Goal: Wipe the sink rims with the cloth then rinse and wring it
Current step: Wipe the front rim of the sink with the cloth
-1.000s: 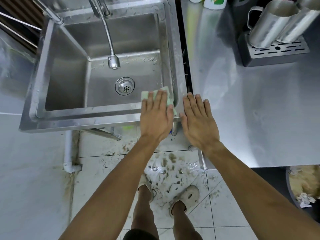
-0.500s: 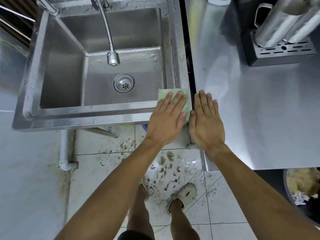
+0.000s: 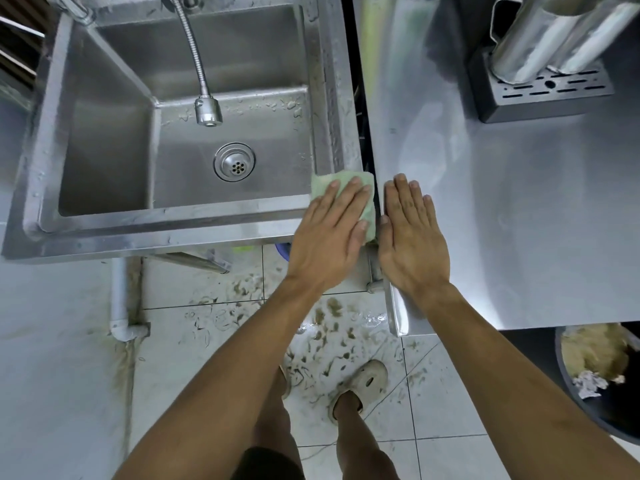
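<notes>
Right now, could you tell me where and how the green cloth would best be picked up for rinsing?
Probably by its far edge, from the basin side. The cloth lies flat on the near right corner of the sink rim, pinned under the flat left hand; only that far edge overhangs the basin, so fingers could curl under it there. The right hand rests on the counter.

Head camera looks steeply down, close over the sink (image 3: pixel 173 233).

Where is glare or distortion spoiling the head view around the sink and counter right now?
Head view: a broad glare washes the counter beyond the right hand; wide-angle bending bows the sink rims; the cloth under the left hand and the drain stay sharp.
</notes>
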`<action>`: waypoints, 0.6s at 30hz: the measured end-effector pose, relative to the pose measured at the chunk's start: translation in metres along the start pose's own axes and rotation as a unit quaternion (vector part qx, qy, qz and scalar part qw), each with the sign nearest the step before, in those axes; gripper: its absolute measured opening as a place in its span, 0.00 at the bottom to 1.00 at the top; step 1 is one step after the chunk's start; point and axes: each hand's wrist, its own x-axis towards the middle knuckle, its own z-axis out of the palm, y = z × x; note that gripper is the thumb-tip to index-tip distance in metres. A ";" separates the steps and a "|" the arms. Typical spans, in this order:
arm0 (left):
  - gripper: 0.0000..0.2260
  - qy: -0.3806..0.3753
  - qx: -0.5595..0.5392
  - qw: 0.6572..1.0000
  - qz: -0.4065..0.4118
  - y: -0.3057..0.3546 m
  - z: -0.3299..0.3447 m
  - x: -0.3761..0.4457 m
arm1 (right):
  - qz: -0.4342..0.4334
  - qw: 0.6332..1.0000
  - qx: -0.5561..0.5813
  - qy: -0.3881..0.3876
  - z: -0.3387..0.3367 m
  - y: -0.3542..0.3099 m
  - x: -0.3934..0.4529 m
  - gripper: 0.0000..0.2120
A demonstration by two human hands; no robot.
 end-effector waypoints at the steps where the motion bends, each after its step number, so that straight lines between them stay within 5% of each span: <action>1: 0.24 -0.009 0.018 1.000 0.015 -0.012 -0.004 -0.007 | 0.000 1.000 0.001 0.001 0.000 0.001 0.000 0.28; 6: 0.25 -0.038 0.087 0.995 0.010 -0.073 -0.029 -0.035 | -0.003 1.000 -0.021 -0.004 -0.001 -0.001 -0.001 0.29; 11: 0.25 -0.004 0.059 0.994 -0.087 -0.131 -0.055 -0.068 | -0.043 0.999 0.021 -0.011 -0.004 -0.029 0.000 0.30; 15: 0.27 0.042 0.024 0.971 -0.236 -0.108 -0.049 -0.047 | -0.160 0.986 0.028 -0.048 0.010 -0.091 0.012 0.28; 18: 0.25 0.041 0.020 0.980 -0.193 -0.093 -0.043 -0.050 | -0.153 0.984 0.037 -0.080 0.023 -0.123 0.024 0.30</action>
